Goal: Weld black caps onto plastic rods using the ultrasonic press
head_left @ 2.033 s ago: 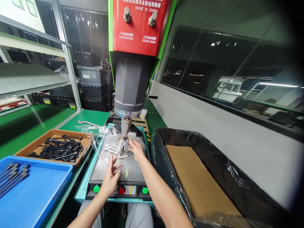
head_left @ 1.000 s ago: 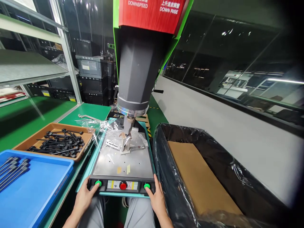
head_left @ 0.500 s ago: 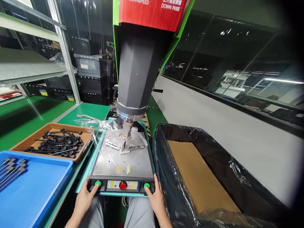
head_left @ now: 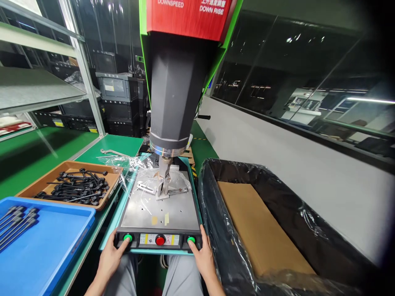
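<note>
My left hand rests at the front left corner of a press machine's base, its thumb on a green button and its fingers stretched along the side. At the front right corner, my right hand has its thumb on the other green button, fingers apart along the edge. Between the buttons sits a red button. Above the metal plate, the machine's tool head reaches down to a small fixture partly covered by clear film. Whether a part sits in the fixture I cannot tell.
Left of the machine, a brown tray holds many black stick-like parts. Nearer stands a blue tray with several similar parts in a row. A wrench lies behind. On the right is a plastic-lined bin containing cardboard.
The view has shifted slightly, so the machine's upper body appears a little further left. Both hands keep their places with thumbs on the green buttons.
</note>
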### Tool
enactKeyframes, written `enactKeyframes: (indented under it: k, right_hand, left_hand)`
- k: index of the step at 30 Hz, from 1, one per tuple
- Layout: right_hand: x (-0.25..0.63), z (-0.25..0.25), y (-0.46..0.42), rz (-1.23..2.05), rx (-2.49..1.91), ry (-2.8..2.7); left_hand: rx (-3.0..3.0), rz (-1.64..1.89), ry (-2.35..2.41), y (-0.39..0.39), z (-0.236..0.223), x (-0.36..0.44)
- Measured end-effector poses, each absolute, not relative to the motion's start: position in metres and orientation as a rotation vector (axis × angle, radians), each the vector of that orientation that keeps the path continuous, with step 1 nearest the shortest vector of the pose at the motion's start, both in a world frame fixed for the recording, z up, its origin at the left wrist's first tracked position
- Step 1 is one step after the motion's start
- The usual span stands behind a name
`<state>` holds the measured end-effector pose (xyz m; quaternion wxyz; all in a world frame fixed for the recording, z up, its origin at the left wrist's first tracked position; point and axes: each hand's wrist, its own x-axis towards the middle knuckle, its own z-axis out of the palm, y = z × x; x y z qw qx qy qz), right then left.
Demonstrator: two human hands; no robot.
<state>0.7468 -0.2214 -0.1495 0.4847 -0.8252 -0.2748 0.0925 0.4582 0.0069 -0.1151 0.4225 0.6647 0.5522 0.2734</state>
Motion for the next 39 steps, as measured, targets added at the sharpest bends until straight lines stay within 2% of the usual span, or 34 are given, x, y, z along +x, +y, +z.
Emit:
enactKeyframes:
  k: [5, 8, 12, 19, 24, 31, 39]
  right_hand:
    - [0.759, -0.157, -0.223, 0.308, -1.878, -0.608]
    - [0.768, -0.148, -0.220, 0.244, -1.876, -0.579]
    - [0.769, -0.104, -0.200, 0.046, -1.839, -0.587]
    - [0.759, -0.031, -0.115, 0.326, -1.591, -0.885]
    - [0.765, -0.004, -0.050, 0.278, -1.549, -0.982]
    - [0.778, 0.018, 0.005, 0.155, -1.645, -1.071]
    - [0.784, 0.026, 0.015, 0.138, -1.597, -1.081]
  left_hand:
    - [1.557, 0.719, 1.279, 0.015, -0.110, 0.455]
    - [1.462, 0.776, 1.277, 0.024, -0.104, 0.457]
    - [1.436, 0.930, 1.251, 0.045, -0.090, 0.470]
    - [1.587, 0.921, 1.008, 0.074, -0.053, 0.514]
    - [1.656, 0.805, 0.910, 0.077, -0.044, 0.530]
    - [1.216, 0.932, 0.915, 0.084, -0.037, 0.529]
    - [0.844, 1.084, 0.828, 0.084, -0.014, 0.524]
